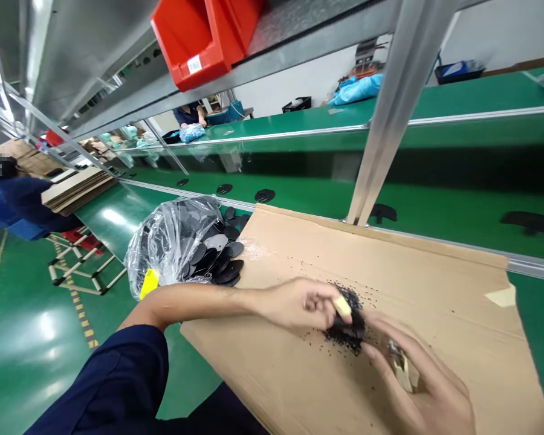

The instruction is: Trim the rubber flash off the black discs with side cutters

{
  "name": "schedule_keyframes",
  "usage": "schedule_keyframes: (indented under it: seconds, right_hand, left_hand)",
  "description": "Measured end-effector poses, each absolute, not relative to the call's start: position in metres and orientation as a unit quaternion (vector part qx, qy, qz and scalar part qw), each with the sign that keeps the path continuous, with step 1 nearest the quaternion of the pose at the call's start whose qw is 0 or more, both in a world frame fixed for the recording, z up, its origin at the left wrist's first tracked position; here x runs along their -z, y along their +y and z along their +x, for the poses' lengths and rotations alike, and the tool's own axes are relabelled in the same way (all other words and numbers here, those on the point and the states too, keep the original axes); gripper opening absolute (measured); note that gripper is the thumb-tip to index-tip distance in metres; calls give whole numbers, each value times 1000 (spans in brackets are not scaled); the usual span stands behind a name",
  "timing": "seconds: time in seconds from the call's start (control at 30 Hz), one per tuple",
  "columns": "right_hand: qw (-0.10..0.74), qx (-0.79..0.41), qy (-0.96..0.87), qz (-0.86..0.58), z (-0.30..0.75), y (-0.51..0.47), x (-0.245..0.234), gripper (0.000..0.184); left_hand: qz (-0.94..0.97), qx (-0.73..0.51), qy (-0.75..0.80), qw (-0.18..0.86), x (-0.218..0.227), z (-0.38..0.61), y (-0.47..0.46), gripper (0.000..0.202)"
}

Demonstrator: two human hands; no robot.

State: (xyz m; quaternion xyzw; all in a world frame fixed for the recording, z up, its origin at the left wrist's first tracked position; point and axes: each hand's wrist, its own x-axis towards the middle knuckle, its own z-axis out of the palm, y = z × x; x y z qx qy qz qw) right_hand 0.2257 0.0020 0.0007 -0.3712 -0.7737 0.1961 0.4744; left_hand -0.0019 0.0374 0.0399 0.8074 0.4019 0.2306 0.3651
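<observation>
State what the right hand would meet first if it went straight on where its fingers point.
The right hand would probably meet the loose heap of tiny black bits on the flat brown cardboard sheet; blur leaves exact depth and contact unclear.

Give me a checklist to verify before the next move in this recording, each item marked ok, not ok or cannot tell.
1. Both hands in view: ok; left hand and right hand are over the cardboard.
2. Yellow cover on a left-hand digit: ok, visible at the tip.
3. Firm grip on the dark piece between the hands: cannot tell; blur hides the contact.
4. Small black bits kept in one pile: not ok; stray ones lie scattered around it.
5. Black discs contained in the plastic bag: not ok; several lie outside it.
</observation>
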Motion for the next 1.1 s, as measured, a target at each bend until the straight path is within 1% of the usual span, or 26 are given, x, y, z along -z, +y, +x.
schedule_keyframes:
  seconds: [0.03, 0.07, 0.1, 0.13, 0.17, 0.2, 0.23, 0.37, 0.4, 0.47, 0.57, 0.67, 0.73, 0.87, 0.93, 0.97, 1.03, 1.07, 1.1]
  right_hand:
    - [464, -230, -779, -354, 225, 2, -1, 19]
    - [453, -259, -779, -346, 225, 3, 0, 10]
    - [445, -279, -775, -352, 224, 3, 1, 9]
    - [442, -287, -766, -367, 224, 4, 2, 11]
    - [439, -288, -757, -388, 224, 4, 4, 15]
    - [438, -286, -748, -409, 224, 5, 5, 19]
    - [439, -282, -738, -428, 224, 6, 6, 23]
    - [436, -281, -710, -476, 225, 10, 7, 31]
    - [434, -284, -708, -479, 226, 11, 6, 31]
    - [434, -287, -707, -479, 225, 11, 4, 30]
    - [435, -286, -711, -473, 225, 9, 3, 27]
    - [433, -295, -712, -467, 225, 7, 3, 25]
    - [436, -311, -705, -465, 225, 6, 2, 24]
    - [452, -376, -663, -465, 222, 3, -4, 26]
    - [457, -411, -634, -470, 220, 2, -7, 30]
    - [459, -426, -620, -473, 219, 1, -8, 31]
    - [459, -454, -597, -476, 217, 0, -8, 34]
    - [457, -466, -588, -477, 216, -1, -8, 35]
    - [455, -478, -579, -478, 215, -2, -8, 36]
  left_hand:
    - [813, -218, 372, 391, -40, -2, 26, 35]
    - [821, -195, 360, 398, -41, -6, 21, 39]
    - [831, -163, 366, 387, -44, -13, 23, 40]
    - [839, -127, 388, 360, -48, -23, 31, 38]
    - [845, -82, 431, 305, -53, -36, 43, 33]
    - [841, -54, 471, 261, -58, -52, 59, 26]
    - [832, -46, 504, 226, -64, -71, 77, 24]
    - [745, 21, 662, 82, -79, -149, 139, 24]
    - [718, 42, 692, 62, -80, -166, 147, 30]
    - [674, 79, 733, 43, -79, -191, 156, 36]
    - [636, 109, 763, 35, -75, -208, 158, 36]
    - [623, 106, 775, 20, -78, -209, 158, 37]
    - [623, 93, 777, 4, -86, -208, 157, 35]
    - [637, 62, 768, -20, -103, -200, 139, 18]
    - [662, 22, 749, -7, -101, -187, 114, 18]
    - [682, -15, 731, 11, -96, -177, 98, 24]
    - [732, -238, 624, 135, -79, -146, 62, 37]
    - [733, -314, 570, 197, -69, -126, 44, 39]
    - [725, -373, 526, 243, -57, -105, 28, 37]
